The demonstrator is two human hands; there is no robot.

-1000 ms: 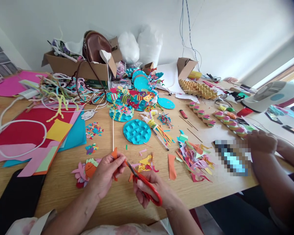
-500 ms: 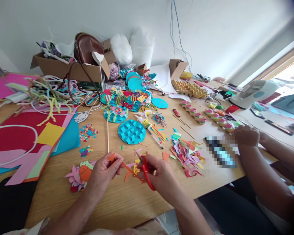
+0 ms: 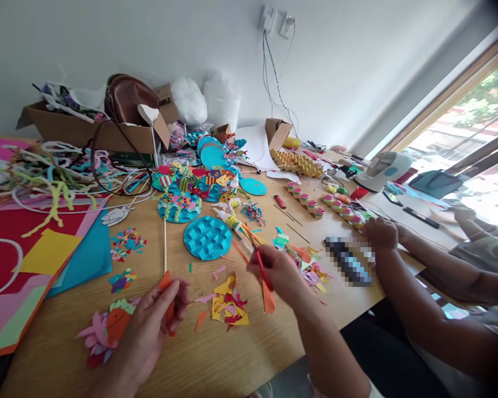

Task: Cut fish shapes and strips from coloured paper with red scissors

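Observation:
My left hand point(image 3: 153, 315) is closed around a piece of orange paper point(image 3: 166, 282), its top edge standing above the thumb. In my right hand point(image 3: 280, 276) is a pair of red-handled scissors point(image 3: 264, 270), with the blades pointing up and away. A thin orange strip point(image 3: 241, 252) runs out by the fingertips of that hand; whether they pinch it I cannot tell. Between my hands lies a pile of yellow and red scraps point(image 3: 230, 304) on the table. Paper fish shapes point(image 3: 118, 323) in orange and pink lie beside my left wrist.
A woven blue disc point(image 3: 207, 237) lies ahead, near a glue bottle point(image 3: 228, 218). Coloured sheets point(image 3: 50, 257) are stacked at left. At right, another person's arms point(image 3: 398, 287) rest on the table. A cardboard box point(image 3: 95, 132) and a white machine point(image 3: 384, 171) stand farther back.
My right hand has moved right and forward with the scissors, away from the left. My left hand still holds orange paper and has come nearer. The camera view has turned right.

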